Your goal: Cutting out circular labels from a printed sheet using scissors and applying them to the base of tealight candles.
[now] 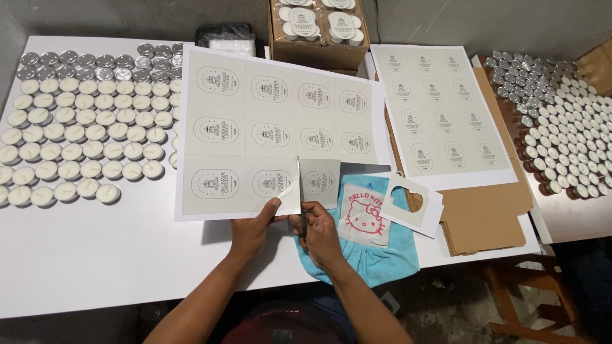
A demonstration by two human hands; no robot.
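My left hand point(254, 226) pinches the lower edge of a white sheet of printed oval labels point(268, 121), lifted a little off the table. My right hand point(319, 232) grips a pair of scissors point(301, 191) whose blades point up into the sheet's bottom row. The cut runs between two labels, and the label piece point(319, 181) to the right of it hangs partly free.
Rows of white tealight candles point(76, 140) cover the table's left. More tealights point(567, 127) fill the right. A second label sheet point(440, 114) lies on flat cardboard point(484, 216). A blue cloth point(363, 236), a cut-out scrap point(408, 204) and a box of packed candles point(319, 28) are nearby.
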